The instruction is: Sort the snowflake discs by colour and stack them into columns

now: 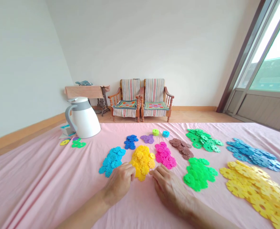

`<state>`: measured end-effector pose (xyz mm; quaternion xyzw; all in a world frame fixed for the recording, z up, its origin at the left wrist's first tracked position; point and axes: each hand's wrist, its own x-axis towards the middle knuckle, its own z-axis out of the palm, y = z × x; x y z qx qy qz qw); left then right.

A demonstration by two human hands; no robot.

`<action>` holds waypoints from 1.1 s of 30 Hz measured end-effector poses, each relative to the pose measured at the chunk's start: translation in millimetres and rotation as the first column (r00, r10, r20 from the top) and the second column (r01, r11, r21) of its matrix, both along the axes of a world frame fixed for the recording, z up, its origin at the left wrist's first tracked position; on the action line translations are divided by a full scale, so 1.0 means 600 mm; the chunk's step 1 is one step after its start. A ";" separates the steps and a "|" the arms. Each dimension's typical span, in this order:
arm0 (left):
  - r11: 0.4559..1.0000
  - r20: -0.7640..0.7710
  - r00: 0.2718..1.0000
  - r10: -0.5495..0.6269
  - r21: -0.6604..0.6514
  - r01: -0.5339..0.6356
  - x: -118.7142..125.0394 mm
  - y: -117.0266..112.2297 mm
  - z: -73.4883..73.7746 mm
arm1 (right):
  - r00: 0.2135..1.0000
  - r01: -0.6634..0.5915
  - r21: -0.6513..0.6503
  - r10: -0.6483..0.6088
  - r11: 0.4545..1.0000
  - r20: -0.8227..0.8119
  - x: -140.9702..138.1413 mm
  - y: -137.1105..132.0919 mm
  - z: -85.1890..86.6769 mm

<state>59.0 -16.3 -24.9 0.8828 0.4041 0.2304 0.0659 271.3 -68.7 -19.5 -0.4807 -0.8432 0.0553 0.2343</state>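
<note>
A pile of yellow snowflake-shaped plastic discs [142, 160] lies on the pink cloth between my hands. My left hand [121, 180] is curled closed at the pile's near left side, close to the light blue discs [112, 160]. On the other side my right hand [167, 184] is bent, fingers pressed together and pointing at the yellow pile, just below the pink discs [165, 155]. Whatever either hand pinches is hidden by the fingers. Bright green discs [199, 174] lie right of my right hand.
Farther back are dark blue discs [130, 142], purple discs [147, 139], brown discs [181, 148] and small lime [155, 132] and blue stacks [165, 134]. Large yellow discs [256, 187] and steel-blue discs [255, 154] spread at right. A white jug [86, 119] stands at left.
</note>
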 end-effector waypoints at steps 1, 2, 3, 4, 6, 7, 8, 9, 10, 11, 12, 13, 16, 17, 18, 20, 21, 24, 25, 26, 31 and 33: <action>1.000 -0.004 1.000 -0.005 -0.002 0.005 0.000 0.002 -0.001 | 1.000 -0.006 -0.002 0.006 1.000 0.002 0.000 -0.001 0.003; 1.000 -0.010 1.000 -0.016 -0.006 0.016 0.000 0.004 -0.002 | 1.000 -0.008 -0.001 0.008 1.000 0.003 0.001 -0.003 0.005; 1.000 -0.017 0.999 -0.028 -0.010 0.027 0.000 0.005 -0.001 | 1.000 -0.010 0.002 0.009 1.000 0.004 0.001 -0.004 0.007; 0.999 -0.024 0.999 -0.040 -0.013 0.040 0.000 0.006 0.000 | 1.000 -0.012 0.002 0.012 1.000 0.006 0.002 -0.004 0.009; 0.998 -0.032 0.997 -0.064 -0.013 0.063 0.000 0.008 0.001 | 1.000 -0.020 0.005 0.020 1.000 0.009 0.003 -0.004 0.011; 0.997 -0.031 0.997 -0.070 -0.011 0.070 0.000 0.008 0.002 | 1.000 -0.026 0.008 0.026 1.000 0.009 0.003 -0.003 0.011; 0.997 -0.029 0.997 -0.075 -0.009 0.074 -0.001 0.008 0.001 | 1.000 -0.030 0.012 0.030 0.999 0.009 0.004 -0.003 0.010; 0.997 -0.024 0.997 -0.078 -0.006 0.078 -0.001 0.009 0.001 | 0.999 -0.034 0.018 0.034 0.999 0.007 0.005 -0.001 0.009; 0.997 -0.018 0.997 -0.080 -0.003 0.080 -0.002 0.009 0.001 | 0.999 -0.037 0.025 0.037 0.999 0.005 0.005 0.000 0.008; 0.997 -0.011 0.997 -0.082 0.000 0.082 -0.003 0.009 0.000 | 0.999 -0.038 0.033 0.038 0.999 0.003 0.006 0.001 0.006; 0.996 -0.005 0.996 -0.085 0.003 0.085 -0.004 0.010 0.000 | 0.999 -0.037 0.039 0.037 0.999 0.003 0.006 0.002 0.004; 0.996 -0.001 0.996 -0.091 0.006 0.091 -0.004 0.010 -0.001 | 0.999 -0.033 0.046 0.032 0.998 0.005 0.005 0.003 0.003; 0.994 0.006 0.995 -0.104 0.020 0.104 -0.006 0.011 -0.004 | 1.000 -0.004 0.062 0.003 0.998 0.002 -0.001 0.001 -0.001; 0.994 0.007 0.994 -0.108 0.025 0.107 -0.007 0.011 -0.006 | 1.000 0.010 0.066 -0.009 0.998 -0.008 -0.003 0.000 0.001; 0.994 0.010 0.994 -0.108 0.029 0.108 -0.008 0.010 -0.008 | 0.999 0.023 0.065 -0.021 0.998 -0.028 -0.004 -0.001 0.003; 0.993 0.026 0.994 -0.110 0.034 0.109 -0.009 0.009 -0.008 | 0.997 0.043 0.049 -0.039 0.998 -0.073 0.001 0.000 0.015; 0.994 0.040 0.993 -0.108 0.034 0.107 -0.010 0.008 -0.005 | 0.995 0.053 0.038 -0.050 0.998 -0.086 0.008 0.005 0.024; 0.995 0.082 0.993 -0.091 0.036 0.088 -0.004 0.019 0.020 | 0.992 0.122 0.016 -0.121 0.992 -0.018 0.051 0.044 0.056; 0.995 0.090 0.992 -0.090 0.039 0.087 0.001 0.029 0.034 | 0.985 0.169 0.001 -0.169 0.986 0.025 0.071 0.066 0.065; 0.994 0.090 0.991 -0.103 0.038 0.100 0.009 0.043 0.049 | 0.966 0.251 -0.020 -0.249 0.968 0.065 0.093 0.092 0.073; 0.988 0.070 0.986 -0.151 -0.002 0.151 0.076 0.172 0.107 | 0.927 0.359 -0.107 -0.340 0.927 0.159 0.185 0.242 0.073; 0.992 -0.020 0.992 -0.124 -0.028 0.123 0.109 0.234 0.109 | 0.922 0.366 -0.145 -0.336 0.919 0.194 0.201 0.291 0.062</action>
